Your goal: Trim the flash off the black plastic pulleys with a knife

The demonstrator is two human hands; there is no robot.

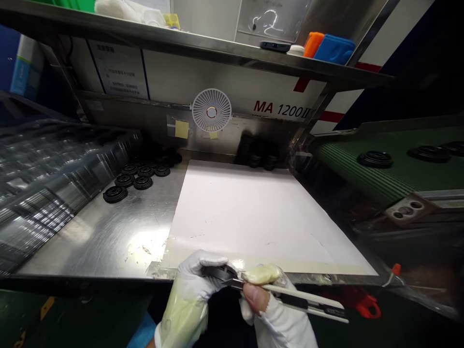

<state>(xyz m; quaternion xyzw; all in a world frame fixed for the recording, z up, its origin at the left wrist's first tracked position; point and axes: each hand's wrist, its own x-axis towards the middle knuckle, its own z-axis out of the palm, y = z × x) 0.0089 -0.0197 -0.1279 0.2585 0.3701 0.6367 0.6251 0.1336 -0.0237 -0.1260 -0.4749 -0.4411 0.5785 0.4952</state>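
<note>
**Steel counter** (90, 246): black moulded discs (125, 180) lie in a loose cluster, well ahead of the hands.
**Left hand** (188, 285): white-gloved, fingers curled shut, pinching a black moulded piece (217, 273).
**Right hand** (277, 321): fingers pressed together around a utility knife (308, 303).
**Knife axis:** lower right to upper left, front end at the black piece, nearer the right hand.
**Far right:** green conveyor belt (348, 174).

white-and-black tool (304, 302) partly behind fingers (253, 297) | shelf items (123, 9) cut off | notice (119, 70) text unreadable
</note>
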